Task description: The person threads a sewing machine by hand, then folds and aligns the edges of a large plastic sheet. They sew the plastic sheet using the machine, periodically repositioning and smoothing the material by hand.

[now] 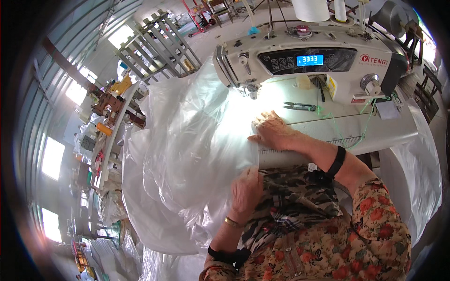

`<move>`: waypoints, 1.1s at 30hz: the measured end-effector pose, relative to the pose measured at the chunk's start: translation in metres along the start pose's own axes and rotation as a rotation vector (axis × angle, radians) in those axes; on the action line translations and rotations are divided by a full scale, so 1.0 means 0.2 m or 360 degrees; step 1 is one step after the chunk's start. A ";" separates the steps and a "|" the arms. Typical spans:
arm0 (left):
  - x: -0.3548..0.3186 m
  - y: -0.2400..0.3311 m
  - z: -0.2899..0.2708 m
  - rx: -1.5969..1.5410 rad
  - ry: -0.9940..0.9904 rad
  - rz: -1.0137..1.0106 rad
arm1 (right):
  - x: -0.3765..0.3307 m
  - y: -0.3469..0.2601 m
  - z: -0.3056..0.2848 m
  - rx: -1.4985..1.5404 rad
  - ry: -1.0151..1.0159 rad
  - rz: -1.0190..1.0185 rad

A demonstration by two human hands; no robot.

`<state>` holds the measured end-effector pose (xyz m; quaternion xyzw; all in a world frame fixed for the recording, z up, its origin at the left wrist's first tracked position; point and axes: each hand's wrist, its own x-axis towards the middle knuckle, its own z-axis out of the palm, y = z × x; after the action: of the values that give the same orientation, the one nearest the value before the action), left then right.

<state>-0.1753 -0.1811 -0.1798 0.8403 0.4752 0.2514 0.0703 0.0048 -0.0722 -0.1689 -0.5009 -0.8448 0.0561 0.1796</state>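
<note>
A large translucent white plastic sheet (183, 154) spreads over the left side of the sewing machine's table and hangs in folds down its front. My left hand (247, 192) is closed on the sheet's near right edge, low by my lap. Farther up the same edge, my right hand (274, 131) pinches the plastic just in front of the needle area. The white sewing machine (248, 51) stands over the sheet, its lamp glaring on the plastic and washing out the stitching spot. Dark thread snips (300, 107) lie to the right of my right hand.
Green thread (349, 136) trails over the table's right part, near a printed ruler strip (342, 140). White thread cones (311, 9) stand behind the machine. A grey slatted rack (157, 47) is at the back left. A cluttered bench (115, 136) runs along the left.
</note>
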 end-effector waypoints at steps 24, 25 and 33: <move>0.60 -0.18 0.15 0.0172 0.0139 -0.0046 | 0.03 0.05 0.09 -0.0048 0.0058 0.0042; 0.61 -0.19 0.16 0.0149 0.0083 -0.0089 | 0.03 0.04 0.09 -0.0092 0.0199 0.0061; 0.70 -0.30 0.22 0.0183 0.0299 0.0017 | 0.02 0.08 -0.03 -0.0418 0.0204 0.0466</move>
<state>-0.1406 -0.0257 -0.1888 0.8181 0.4889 0.3018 -0.0243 0.0179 -0.0609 -0.1657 -0.6401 -0.7498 -0.0611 0.1561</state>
